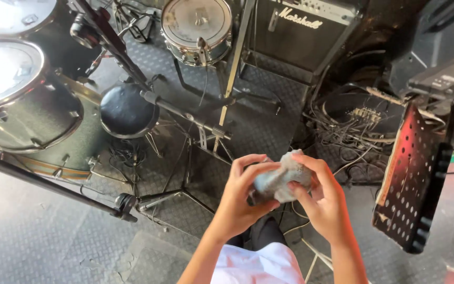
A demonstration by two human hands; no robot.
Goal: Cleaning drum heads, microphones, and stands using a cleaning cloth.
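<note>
Left of the round black drum stool (126, 110), which sits on the grey textured rubber floor (43, 242), stands the biggest thing in view, a dark bass drum lying on its side (53, 131), with a silver-rimmed floor tom (3, 71) above it. Beyond the stool, a little to its right, stands a black guitar amplifier with a metal grille (295, 39), and between amplifier and stool is a chrome snare drum with a white head (196, 29). Far right of the stool leans a black perforated metal music stand plate (408, 179), and a tangle of black and white cables (353, 131) lies between that plate and the stool. Just right of the stool a black tripod stand (185, 173) spreads its legs over the floor. Right of and nearer than the stool, both hands meet around a crumpled grey-blue cloth (279, 181). The left hand (243, 197) curls its fingers over the cloth's left side, gripping it. The right hand (324, 197) pinches the cloth's right side, thumb beneath and fingers above.
</note>
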